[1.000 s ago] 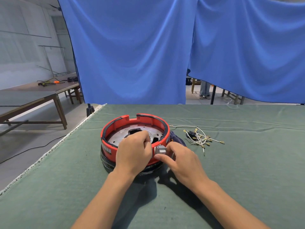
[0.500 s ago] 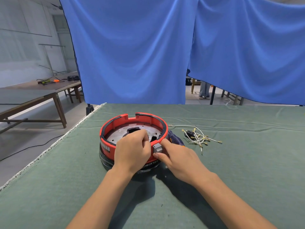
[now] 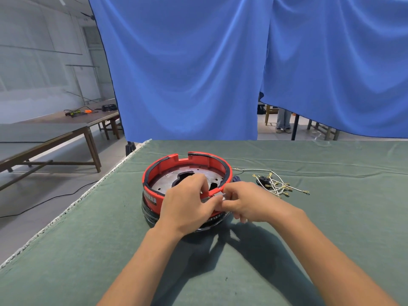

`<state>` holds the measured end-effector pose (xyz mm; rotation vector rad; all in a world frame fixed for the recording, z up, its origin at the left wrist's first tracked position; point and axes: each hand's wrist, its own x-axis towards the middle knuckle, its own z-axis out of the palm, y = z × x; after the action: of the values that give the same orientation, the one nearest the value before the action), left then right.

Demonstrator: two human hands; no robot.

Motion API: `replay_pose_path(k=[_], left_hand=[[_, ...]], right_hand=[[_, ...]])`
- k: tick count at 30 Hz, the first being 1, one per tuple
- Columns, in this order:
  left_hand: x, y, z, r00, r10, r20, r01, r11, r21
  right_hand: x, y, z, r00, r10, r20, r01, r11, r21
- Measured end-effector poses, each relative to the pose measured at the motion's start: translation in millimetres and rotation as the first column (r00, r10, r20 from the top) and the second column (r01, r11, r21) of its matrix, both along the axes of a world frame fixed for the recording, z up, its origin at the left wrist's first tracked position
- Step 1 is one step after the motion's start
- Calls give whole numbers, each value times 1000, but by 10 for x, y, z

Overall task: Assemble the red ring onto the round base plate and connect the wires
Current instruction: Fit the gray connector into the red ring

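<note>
1. Head view, nearest first: your left hand (image 3: 187, 206) sits over the near rim of the red ring (image 3: 187, 164), fingers curled over the edge, thumb pressed toward a small grey part (image 3: 217, 197) at the rim. Your right hand (image 3: 247, 202) meets it from the right, and its fingertips pinch that same grey part. Both grips are clamped, then: the left on the ring and part, the right on the part.
2. The ring stands on the green counter (image 3: 309, 239) just beyond your wrists, already around the round base plate (image 3: 163, 183), whose metal face shows inside it. A dark band shows under the ring.
3. Risk, as I judge it: the part is tiny and mostly hidden by your fingers. If you push it in skewed, it may jam or pop loose. Pressing hard on the near rim alone could tip the ring off its seat.
4. The wires (image 3: 276, 184) lie in a loose tangle to the right, apart from the ring and not yet connected. A sweep of your right forearm could drag them.
5. Against a second ago: the grey part was plainly visible beside the rim in your right fingers, and now both hands close over it, tighter together.
</note>
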<state>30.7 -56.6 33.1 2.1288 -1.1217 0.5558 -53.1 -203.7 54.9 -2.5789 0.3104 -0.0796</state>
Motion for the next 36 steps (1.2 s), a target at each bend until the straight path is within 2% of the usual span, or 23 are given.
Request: replay_pose_path(k=[5,7,12,16,18,24,36], left_hand=[[47,-10,-11,1000,12,-14,-12,1000,0],[55,-8,-6,999,6,-35,-6,1000,4],[71,-10,14,996,-11,-84,12,1000,16],[79,-12,33,992,-27,-123,32,999,38],[84,-17,38,991,-29,-133,35,998,47],[84,-22,64,987,-43,-154,52,997,54],[80,-19,128,962,-133,-237,144,989,30]], right_hand=[[16,-136,60,1000,6,11,-7,994,109],[-12,-191,90,997,-9,80,-5,984,180],[-38,-236,107,959,18,284,-69,983,171],[6,-190,49,961,103,256,-149,975,166],[18,-173,24,965,104,242,-156,966,206],[36,-168,-16,957,120,265,-161,977,139],[71,-192,-12,932,141,335,-226,947,228]])
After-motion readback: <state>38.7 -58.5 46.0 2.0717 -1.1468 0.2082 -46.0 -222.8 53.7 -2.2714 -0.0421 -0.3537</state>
